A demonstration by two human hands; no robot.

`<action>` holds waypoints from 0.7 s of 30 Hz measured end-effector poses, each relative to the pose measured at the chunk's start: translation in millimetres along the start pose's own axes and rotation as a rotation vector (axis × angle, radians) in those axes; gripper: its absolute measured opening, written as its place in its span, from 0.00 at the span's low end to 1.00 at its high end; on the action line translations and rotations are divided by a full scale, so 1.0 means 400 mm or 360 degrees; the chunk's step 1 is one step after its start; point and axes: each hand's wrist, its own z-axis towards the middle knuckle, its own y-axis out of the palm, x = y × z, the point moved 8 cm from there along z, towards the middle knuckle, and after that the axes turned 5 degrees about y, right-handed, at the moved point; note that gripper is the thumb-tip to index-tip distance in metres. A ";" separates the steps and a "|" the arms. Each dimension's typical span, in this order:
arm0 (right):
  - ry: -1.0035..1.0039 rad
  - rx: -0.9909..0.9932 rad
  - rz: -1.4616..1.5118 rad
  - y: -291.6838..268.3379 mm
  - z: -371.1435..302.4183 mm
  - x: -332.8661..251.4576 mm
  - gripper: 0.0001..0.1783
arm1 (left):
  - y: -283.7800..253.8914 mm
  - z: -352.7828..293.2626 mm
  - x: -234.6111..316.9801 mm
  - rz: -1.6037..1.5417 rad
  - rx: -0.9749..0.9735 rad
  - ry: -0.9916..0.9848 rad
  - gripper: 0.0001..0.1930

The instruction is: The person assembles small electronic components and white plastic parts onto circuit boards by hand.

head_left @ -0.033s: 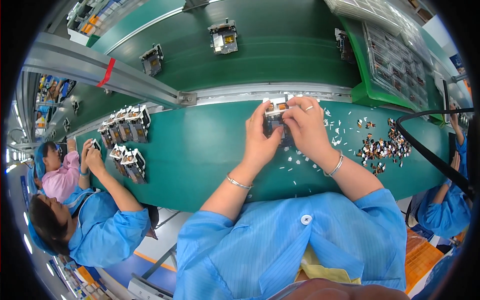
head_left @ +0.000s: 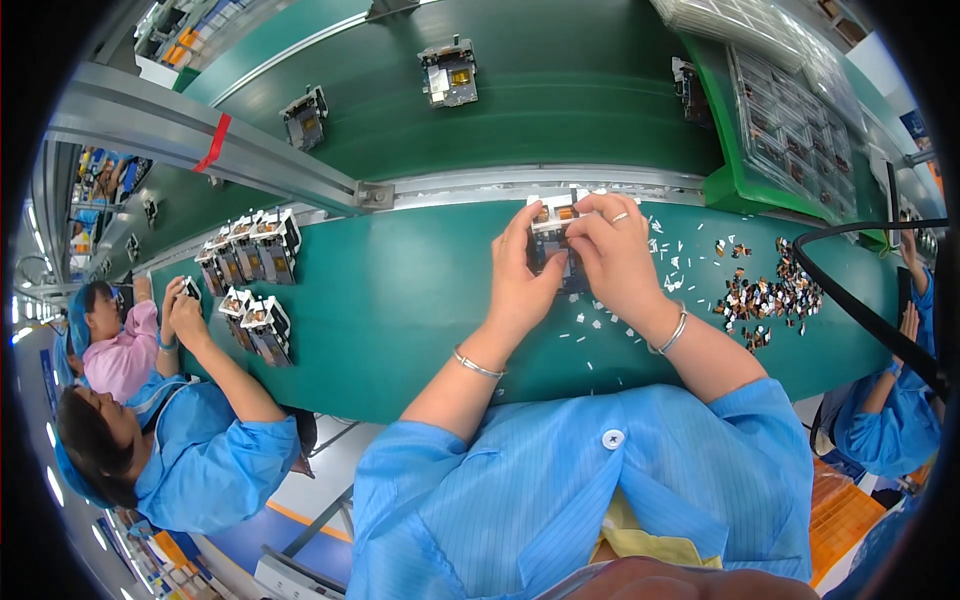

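Observation:
Between my two hands stands a small electronic module with a white top frame, a dark body and copper-coloured parts, near the far edge of the green worktable. My left hand closes round its left side, thumb across the front. At its upper right, the fingers of my right hand are bent and pressed together against the white frame. Whether a small part sits in those fingertips is hidden. White paper-like scraps lie just right of my right hand, with a heap of small black, orange and white parts farther right.
Similar modules stand grouped at the left, near a co-worker's hands. Beyond a metal rail, more modules rest on a green conveyor. Clear trays sit in a green holder at the far right; a black cable arches nearby.

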 end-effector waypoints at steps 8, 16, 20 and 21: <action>-0.0041 0.0093 0.0160 0.008 -0.004 0.002 0.10 | 0.004 0.013 -0.032 -0.0224 0.0128 -0.0093 0.28; 0.0044 0.0037 0.0328 0.004 -0.007 0.016 0.15 | 0.002 0.036 -0.037 -0.0403 0.0177 -0.0031 0.24; 0.0301 -0.0027 0.0337 0.031 -0.010 0.057 0.20 | 0.003 0.049 -0.031 -0.0344 0.0029 -0.0114 0.23; 0.0303 -0.0022 0.0338 0.033 -0.007 0.054 0.20 | 0.004 0.051 -0.030 -0.0290 -0.0017 -0.0117 0.22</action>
